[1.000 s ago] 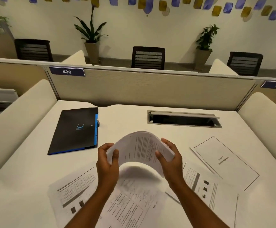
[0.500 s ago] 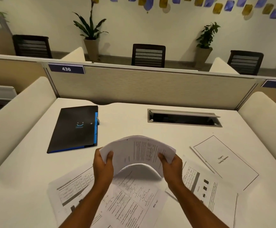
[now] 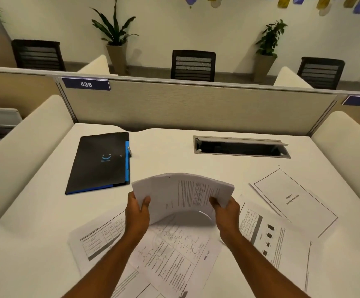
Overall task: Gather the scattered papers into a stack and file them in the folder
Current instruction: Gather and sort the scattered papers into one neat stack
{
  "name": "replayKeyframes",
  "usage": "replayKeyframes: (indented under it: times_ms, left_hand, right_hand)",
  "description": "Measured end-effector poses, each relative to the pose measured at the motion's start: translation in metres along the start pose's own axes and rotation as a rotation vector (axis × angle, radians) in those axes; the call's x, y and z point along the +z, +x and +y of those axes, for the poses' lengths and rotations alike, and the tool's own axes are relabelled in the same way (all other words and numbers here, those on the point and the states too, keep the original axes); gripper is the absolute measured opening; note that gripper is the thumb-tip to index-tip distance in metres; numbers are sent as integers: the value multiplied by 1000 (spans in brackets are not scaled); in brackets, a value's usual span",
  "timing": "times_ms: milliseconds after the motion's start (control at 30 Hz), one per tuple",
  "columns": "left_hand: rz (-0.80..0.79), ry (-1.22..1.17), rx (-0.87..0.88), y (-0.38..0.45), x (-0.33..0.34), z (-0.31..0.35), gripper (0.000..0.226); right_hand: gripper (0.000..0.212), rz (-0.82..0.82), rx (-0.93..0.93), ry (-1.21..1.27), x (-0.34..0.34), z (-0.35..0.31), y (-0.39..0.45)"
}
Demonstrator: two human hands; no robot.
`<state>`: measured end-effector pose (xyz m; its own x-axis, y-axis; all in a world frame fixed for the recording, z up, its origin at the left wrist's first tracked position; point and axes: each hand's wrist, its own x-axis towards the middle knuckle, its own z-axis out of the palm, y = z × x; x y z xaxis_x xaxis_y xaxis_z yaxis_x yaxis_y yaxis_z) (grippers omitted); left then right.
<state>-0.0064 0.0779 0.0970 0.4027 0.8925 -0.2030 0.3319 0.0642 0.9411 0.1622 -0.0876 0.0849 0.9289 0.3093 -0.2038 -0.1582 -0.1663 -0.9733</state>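
Observation:
A bowed stack of printed papers (image 3: 183,193) hangs just above the white desk (image 3: 166,155). My left hand (image 3: 137,214) grips its left edge, and my right hand (image 3: 226,212) grips its right edge. Under my arms lie loose sheets: one with tables (image 3: 98,239) at the left, one with chemical diagrams (image 3: 179,248) in the middle, one with dark squares (image 3: 269,239) at the right. A title page (image 3: 293,198) lies further right. The black folder with a blue edge (image 3: 99,162) lies shut at the desk's far left.
A cable slot with a raised grey lid (image 3: 241,146) is set into the desk at the back right. A beige partition (image 3: 196,106) closes the far side, and cream side panels (image 3: 24,145) flank the desk. Chairs and potted plants stand beyond.
Both hands have lowered the held stack toward the desk, and its arch has flattened somewhat. The loose sheets and the folder have not moved.

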Motion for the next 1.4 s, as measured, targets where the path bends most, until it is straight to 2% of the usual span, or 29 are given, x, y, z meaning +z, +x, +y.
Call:
replayKeyframes:
  times_ms: [133,200,300,367,400,467,567,633,700,767,833,933,1000,1067,1100,1200,1267,1400]
  left_hand:
    - [48,3,75,9,-6,20,41]
    - [87,-9,103,15,-10,29,39]
    - [76,-169,12,22,-16,30,39]
    - [37,-301,-82,24,-17,24,40]
    - [17,-339,-110,22,-16,21,40]
    - [-26,-361,-138,18,-13,13,38]
    - [-107,-375,-178,9,-12,-1,37]
    - [-168,-431,-230,7,-16,-8,40]
    - [-129,-367,-243,10,-23,-8,53]
    - [-63,-158,-149,15,-30,-2,74]
    - [-94,-42,13,16,-35,12,84]
    - [-259,-51,211,20,-42,43,72]
    - [-331,-184,232,24,-49,63,47]
    - [-307,-273,243,24,-55,77,20]
    - [-284,-285,264,22,-56,79,13]
    - [-236,-281,308,3,-53,63,12]
    - [-231,-230,278,-12,-44,33,14]
    - [-251,-150,192,-31,-30,-9,33]
  right_hand:
    - [25,66,-98,-5,4,-25,10]
    - [42,130,-117,-52,8,-30,17]
    - [81,137,72,-19,15,-26,15]
    - [88,-11,287,180,20,-16,6]
    - [82,-121,361,304,23,-12,1]
    - [61,-275,368,497,32,-10,-10]
    - [44,-232,241,637,44,-15,-15]
    - [39,-129,175,589,45,-22,-15]
    - [32,-55,107,448,38,-30,-15]
    - [29,-34,39,306,32,-38,-17]
    - [28,-55,-5,202,29,-47,-23]
    - [25,-116,-102,97,33,-59,-30]
    - [23,-134,-164,68,37,-66,-37]
    - [22,-122,-260,65,41,-73,-46]
    - [22,-90,-313,65,43,-76,-51]
    - [28,23,-385,95,52,-61,-64]
    - [37,35,-329,53,60,-31,-70]
    - [25,-12,-171,-64,63,17,-72]
